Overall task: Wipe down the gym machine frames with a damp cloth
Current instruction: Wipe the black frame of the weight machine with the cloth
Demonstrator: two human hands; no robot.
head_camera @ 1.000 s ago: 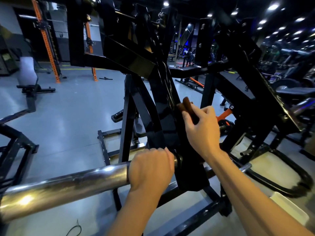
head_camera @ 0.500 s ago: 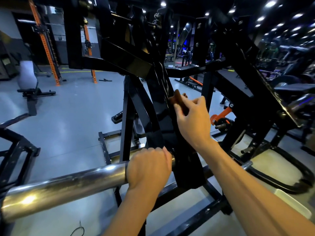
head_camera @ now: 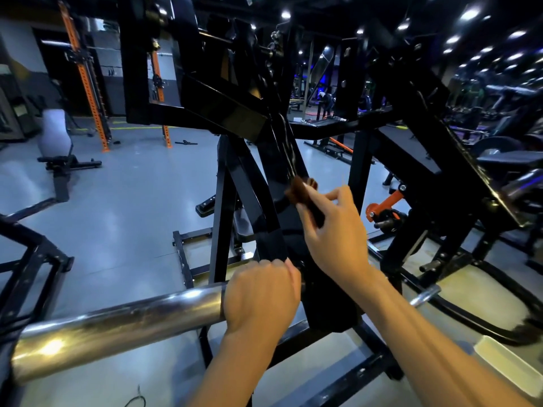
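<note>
A black steel machine frame [head_camera: 264,207] rises in front of me with slanted arms. A thick chrome bar [head_camera: 117,327] sticks out from it toward the lower left. My left hand [head_camera: 260,295] grips this bar where it meets the frame. My right hand [head_camera: 335,230] holds a small dark brown cloth [head_camera: 301,190] and presses it against the slanted black arm, about halfway up. Part of the cloth is hidden under my fingers.
A second black frame [head_camera: 435,160] with an orange-capped part [head_camera: 388,202] stands to the right. An adjustable bench [head_camera: 57,148] and orange rack posts [head_camera: 88,83] are at the far left across grey floor. A black frame corner [head_camera: 32,259] juts in at left. A white object [head_camera: 508,368] lies lower right.
My right hand has moved the cloth up the slanted black arm and slightly left. My left hand stays gripped on the chrome bar.
</note>
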